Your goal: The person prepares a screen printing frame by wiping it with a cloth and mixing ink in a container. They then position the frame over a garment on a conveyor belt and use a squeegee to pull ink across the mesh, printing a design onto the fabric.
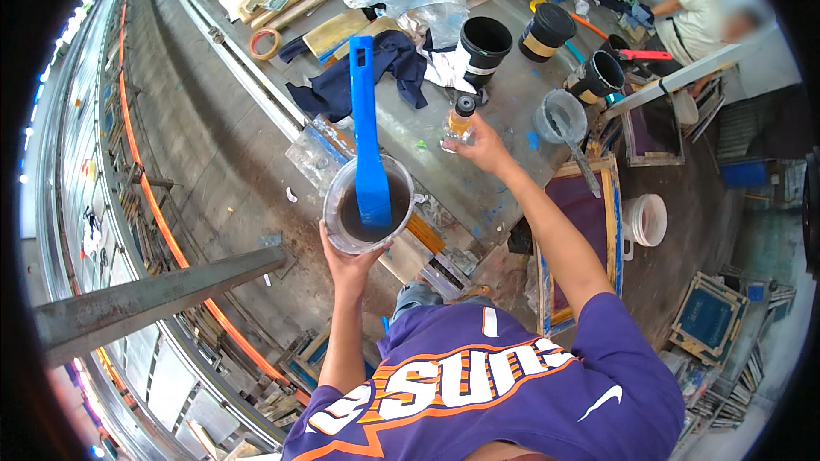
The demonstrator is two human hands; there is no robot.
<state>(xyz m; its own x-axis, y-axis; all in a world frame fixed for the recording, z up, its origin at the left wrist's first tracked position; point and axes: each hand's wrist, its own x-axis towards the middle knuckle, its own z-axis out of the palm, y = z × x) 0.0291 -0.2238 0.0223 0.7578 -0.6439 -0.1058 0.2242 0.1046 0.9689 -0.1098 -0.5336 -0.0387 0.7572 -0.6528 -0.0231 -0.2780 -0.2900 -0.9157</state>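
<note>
My left hand (348,261) is wrapped round the lower side of a clear plastic tub (331,220) with dark grey-brown liquid inside. A blue spatula (367,119) stands tilted in that tub, its blade in the liquid and its long handle rising past the far rim. Out over the metal table, my right hand (485,149) grips a small clear bottle (459,126) with a black cap and amber contents. The bottle is upright; I cannot tell whether its base touches the table. Dark blue cloth (384,68) lies crumpled beyond the tub.
Black buckets (485,47) and a clear dipper (561,117) stand on the metal table (504,196). A tape roll (265,44) lies at its far left. A metal beam (162,299) juts in from the left. Wooden frames (615,222) lean at right, where another person (696,26) is.
</note>
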